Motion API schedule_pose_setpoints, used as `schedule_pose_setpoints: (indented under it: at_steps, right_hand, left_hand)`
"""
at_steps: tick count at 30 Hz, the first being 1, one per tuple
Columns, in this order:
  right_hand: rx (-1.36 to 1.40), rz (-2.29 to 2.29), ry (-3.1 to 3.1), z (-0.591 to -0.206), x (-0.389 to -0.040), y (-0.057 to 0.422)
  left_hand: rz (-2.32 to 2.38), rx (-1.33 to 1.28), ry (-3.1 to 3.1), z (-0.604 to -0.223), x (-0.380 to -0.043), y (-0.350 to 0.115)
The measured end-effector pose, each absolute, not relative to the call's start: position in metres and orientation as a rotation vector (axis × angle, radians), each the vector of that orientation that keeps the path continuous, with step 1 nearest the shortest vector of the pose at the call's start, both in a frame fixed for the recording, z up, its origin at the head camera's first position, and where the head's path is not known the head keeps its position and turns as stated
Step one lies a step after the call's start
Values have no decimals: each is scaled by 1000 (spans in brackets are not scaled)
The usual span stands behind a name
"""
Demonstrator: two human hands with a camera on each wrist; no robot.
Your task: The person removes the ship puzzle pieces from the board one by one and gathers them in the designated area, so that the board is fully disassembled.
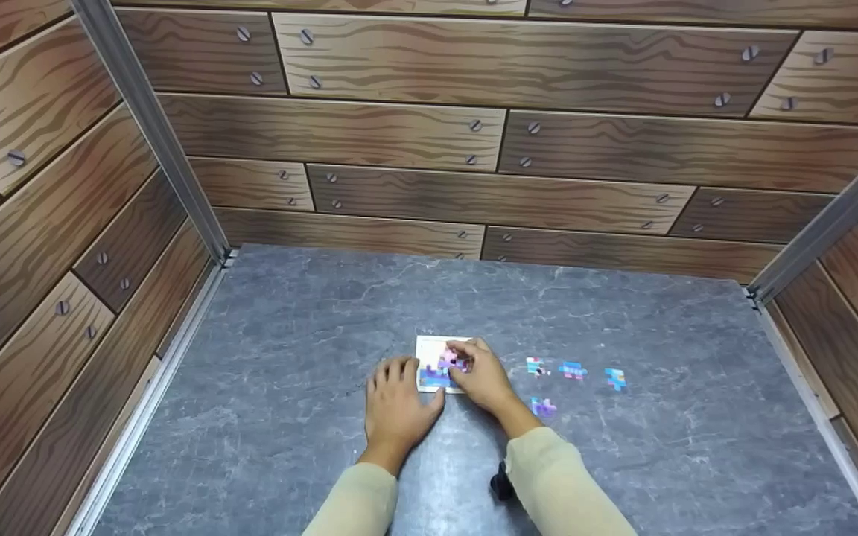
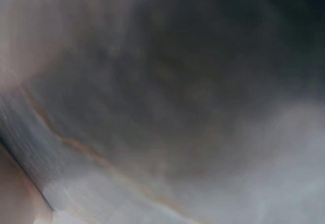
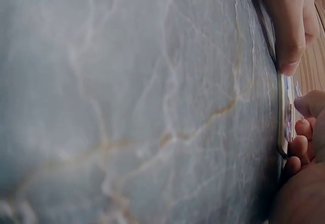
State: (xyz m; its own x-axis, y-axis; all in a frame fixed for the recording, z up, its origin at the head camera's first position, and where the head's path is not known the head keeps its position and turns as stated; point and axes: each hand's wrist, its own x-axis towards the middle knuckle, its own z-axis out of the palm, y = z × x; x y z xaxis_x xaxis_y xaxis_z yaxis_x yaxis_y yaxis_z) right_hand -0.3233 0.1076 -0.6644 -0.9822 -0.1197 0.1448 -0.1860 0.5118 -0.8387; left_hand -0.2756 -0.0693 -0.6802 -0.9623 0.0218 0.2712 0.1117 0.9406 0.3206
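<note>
A small square puzzle board [image 1: 430,345] with a pale frame lies on the grey marbled surface in the head view, its lower part filled with blue and purple picture. My left hand [image 1: 398,406] rests along its left side, fingers extended and thumb at the near edge. Over the board's right half, my right hand [image 1: 485,378] pinches a pink and purple puzzle piece [image 1: 450,358] between thumb and fingers, which partly hide it. In the right wrist view, the board [image 3: 282,127] shows nearly edge-on, with the left thumb on its rim. The left wrist view is dark and blurred.
Right of the board lie loose puzzle pieces: a multicoloured one [image 1: 535,366], a blue and pink one [image 1: 572,370], a blue one [image 1: 615,379] and, nearer, a purple one [image 1: 544,407]. A black object [image 1: 502,482] shows beside the right sleeve. Wood-patterned walls [image 1: 399,134] enclose the surface.
</note>
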Motion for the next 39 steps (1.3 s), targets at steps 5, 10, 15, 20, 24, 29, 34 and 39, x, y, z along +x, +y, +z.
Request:
schedule_pose_setpoints:
  at_steps: [5, 10, 15, 20, 24, 29, 34, 39]
  right_hand:
    - [342, 1565, -2632, -662, -322, 113]
    - [436, 1594, -2591, -659, -319, 123]
    - [485, 1602, -2613, -656, -311, 133]
    - [460, 1515, -2702, -650, -300, 145]
    - [436, 1459, -2727, -644, -294, 155]
    - [420, 1419, -2754, -641, -288, 171]
    - [322, 1415, -2772, -643, -281, 192]
    - [245, 1442, -2756, -642, -272, 215]
  left_hand:
    - [-482, -91, -2829, -679, -276, -70]
    - [-491, -79, -2837, -680, -277, -69]
    - [-505, -71, -2845, -681, -276, -68]
    - [-500, -63, -2861, -679, -275, -68]
    - [-495, -60, -2865, -679, -275, -68]
    - [-490, -54, -2870, -680, -274, -66]
    - [-512, -63, -2849, -682, -274, -67]
    - [-531, -70, -2851, -680, -276, -68]
